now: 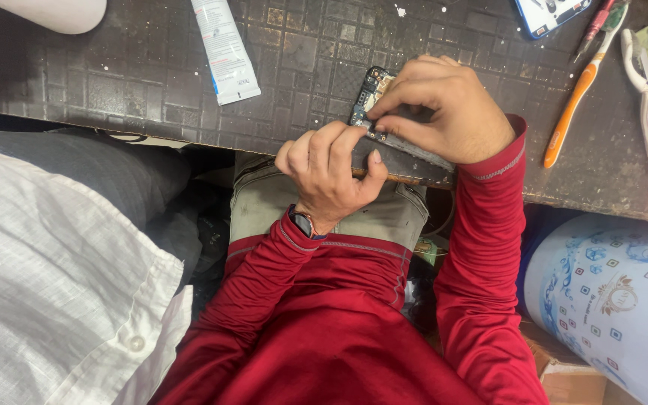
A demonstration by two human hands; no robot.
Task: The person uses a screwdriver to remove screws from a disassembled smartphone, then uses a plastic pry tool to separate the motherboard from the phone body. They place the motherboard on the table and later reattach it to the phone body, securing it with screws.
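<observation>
One opened phone (373, 94), back cover off and the circuit board showing, lies slantwise at the near edge of the worktop (144, 67). Both hands are on it.

Right hand (444, 105): curled over the phone's middle and lower part, fingertips pinched together at a small part on the board near the lower end. Whether a tool sits in the pinch cannot be told; the fingers hide it.

Left hand (331, 169): closed on the phone's near end, thumb underneath at the worktop edge, fingers on top, steadying it. A watch (305, 223) sits on that wrist.

Handling note: judged from the grip, the work is fine and close. The left hand should keep the body pressed flat so it cannot slide off the edge; the right should pull straight and gently, since small board parts likely bend or tear.

Surroundings: a white tube (223, 49) lies well apart to the left; an orange-handled tool (575, 97) and white tweezers (643, 97) lie to the right; a patterned tub (609, 300) stands below the worktop. Another person's white sleeve (54, 277) fills the lower left.
</observation>
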